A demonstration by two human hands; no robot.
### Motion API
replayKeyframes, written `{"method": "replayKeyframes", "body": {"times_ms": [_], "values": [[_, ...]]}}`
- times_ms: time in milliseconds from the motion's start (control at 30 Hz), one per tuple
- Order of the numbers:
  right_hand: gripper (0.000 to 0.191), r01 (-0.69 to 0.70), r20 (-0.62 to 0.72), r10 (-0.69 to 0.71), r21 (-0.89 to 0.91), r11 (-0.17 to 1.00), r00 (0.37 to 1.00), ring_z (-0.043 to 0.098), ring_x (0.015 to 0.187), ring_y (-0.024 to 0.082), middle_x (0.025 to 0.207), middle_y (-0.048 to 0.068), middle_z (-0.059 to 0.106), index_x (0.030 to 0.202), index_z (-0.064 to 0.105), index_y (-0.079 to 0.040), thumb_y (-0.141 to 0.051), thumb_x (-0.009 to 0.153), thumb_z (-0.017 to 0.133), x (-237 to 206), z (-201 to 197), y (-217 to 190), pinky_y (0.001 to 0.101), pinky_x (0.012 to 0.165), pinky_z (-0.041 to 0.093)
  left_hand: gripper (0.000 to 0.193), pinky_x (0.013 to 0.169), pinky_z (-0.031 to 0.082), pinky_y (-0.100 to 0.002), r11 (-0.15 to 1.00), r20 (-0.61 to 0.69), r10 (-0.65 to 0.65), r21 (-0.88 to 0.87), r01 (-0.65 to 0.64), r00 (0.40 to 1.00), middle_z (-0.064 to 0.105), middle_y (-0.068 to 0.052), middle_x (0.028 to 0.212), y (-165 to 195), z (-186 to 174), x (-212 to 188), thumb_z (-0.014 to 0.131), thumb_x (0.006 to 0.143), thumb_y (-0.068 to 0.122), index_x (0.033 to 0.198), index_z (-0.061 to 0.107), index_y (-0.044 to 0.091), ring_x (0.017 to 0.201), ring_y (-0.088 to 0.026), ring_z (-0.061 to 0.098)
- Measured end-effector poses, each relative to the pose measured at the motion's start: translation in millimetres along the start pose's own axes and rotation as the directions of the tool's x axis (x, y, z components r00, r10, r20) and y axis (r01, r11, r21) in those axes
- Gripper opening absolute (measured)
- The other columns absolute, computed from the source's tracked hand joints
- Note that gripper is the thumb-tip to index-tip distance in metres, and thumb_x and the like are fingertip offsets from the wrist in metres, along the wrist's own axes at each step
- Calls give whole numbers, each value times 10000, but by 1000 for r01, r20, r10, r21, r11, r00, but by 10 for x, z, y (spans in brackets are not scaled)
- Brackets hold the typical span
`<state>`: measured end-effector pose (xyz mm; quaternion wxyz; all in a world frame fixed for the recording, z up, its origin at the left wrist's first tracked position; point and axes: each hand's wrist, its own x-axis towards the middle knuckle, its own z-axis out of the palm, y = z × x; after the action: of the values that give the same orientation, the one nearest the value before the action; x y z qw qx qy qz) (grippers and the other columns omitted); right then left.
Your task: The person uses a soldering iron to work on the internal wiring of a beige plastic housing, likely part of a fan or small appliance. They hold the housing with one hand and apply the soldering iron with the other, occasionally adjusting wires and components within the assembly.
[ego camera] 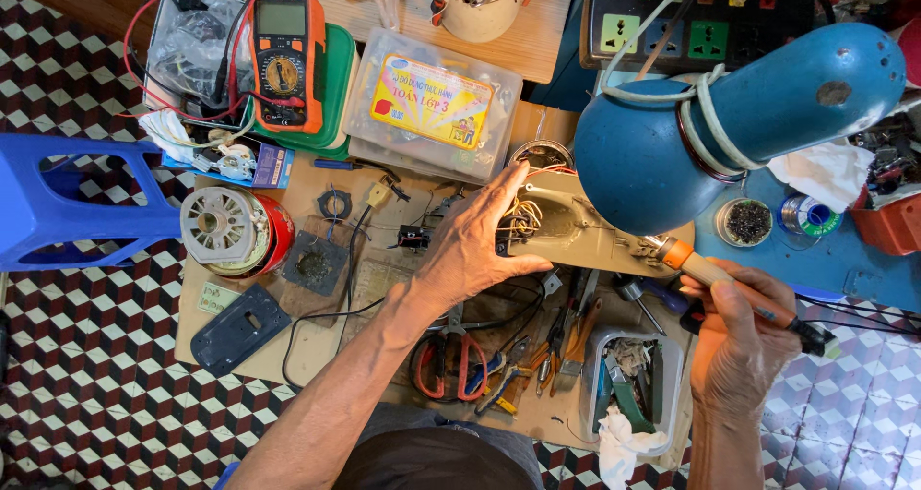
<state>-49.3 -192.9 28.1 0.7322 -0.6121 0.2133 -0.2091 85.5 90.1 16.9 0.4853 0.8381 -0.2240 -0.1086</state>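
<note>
Cluttered tabletop (pixel 307 341) under a blue lamp (pixel 729 125): left hand (pixel 470 245), grip spread, steadies the opened beige appliance (pixel 576 231) at centre; right hand (pixel 739 341) pinches a soldering iron (pixel 729 284) angled toward it.

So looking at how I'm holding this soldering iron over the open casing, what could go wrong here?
The soldering iron in your right hand works beside the bundled wires, so it could scorch their insulation. Your left hand braces the beige casing close by, risking a burn. The blue lamp hides part of the casing.
</note>
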Motion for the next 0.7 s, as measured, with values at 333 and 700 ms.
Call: {"method": "replayKeyframes", "body": {"times_ms": [333, 700], "values": [[192, -10, 8, 10, 17, 1000, 1000, 727, 988, 308, 1175, 251, 684, 1214, 574, 67, -2, 1073, 685, 14, 26, 20, 378, 921, 640, 1163, 1240, 373, -422, 999, -10, 12, -33, -12, 1000, 373, -206, 1647, 9, -12, 2, 945, 705, 375, 1604, 285, 47, 1517, -338, 406], [198, -17, -4, 18, 34, 999, 1000, 735, 991, 317, 1167, 254, 686, 1214, 568, 52, 1, 1067, 690, 18, 31, 13, 398, 914, 656, 1174, 1251, 351, -429, 999, 12, -10, -41, 11, 1000, 352, -196, 1655, 1, 4, 1, 944, 700, 368, 1610, 269, 61, 1525, -335, 381]]}}
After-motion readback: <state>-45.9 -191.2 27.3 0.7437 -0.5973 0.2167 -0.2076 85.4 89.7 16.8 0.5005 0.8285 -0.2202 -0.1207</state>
